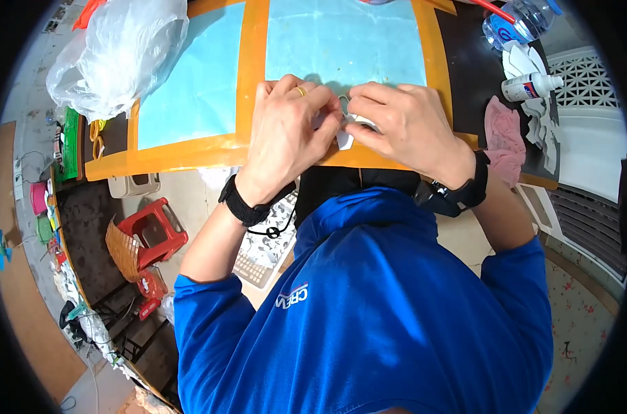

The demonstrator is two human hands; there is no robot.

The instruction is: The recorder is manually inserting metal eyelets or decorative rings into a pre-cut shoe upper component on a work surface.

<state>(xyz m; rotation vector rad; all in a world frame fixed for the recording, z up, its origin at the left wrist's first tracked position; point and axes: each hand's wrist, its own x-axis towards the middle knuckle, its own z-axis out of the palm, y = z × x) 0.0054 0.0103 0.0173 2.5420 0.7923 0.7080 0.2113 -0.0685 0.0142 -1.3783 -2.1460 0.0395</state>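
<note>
Near the front edge of the table, my left hand (289, 124) and my right hand (406, 127) meet with bent, pinching fingers. Between them is a small white piece (345, 141), its lower corner poking out below the fingertips. A thin loop (344, 103) shows just above it, too small to make out clearly. Fingers of both hands cover most of what they grip. Beneath my hands lies the tabletop, with light-blue panels (344, 41) framed by orange tape (253, 69).
A clear plastic bag (124, 58) sits at the table's far left, near yellow-handled scissors (97, 138). On the right are a water bottle (520, 24), a white squeeze bottle (531, 87), a pink cloth (504, 138) and crumpled white paper (542, 127). A red stool (155, 234) stands at lower left.
</note>
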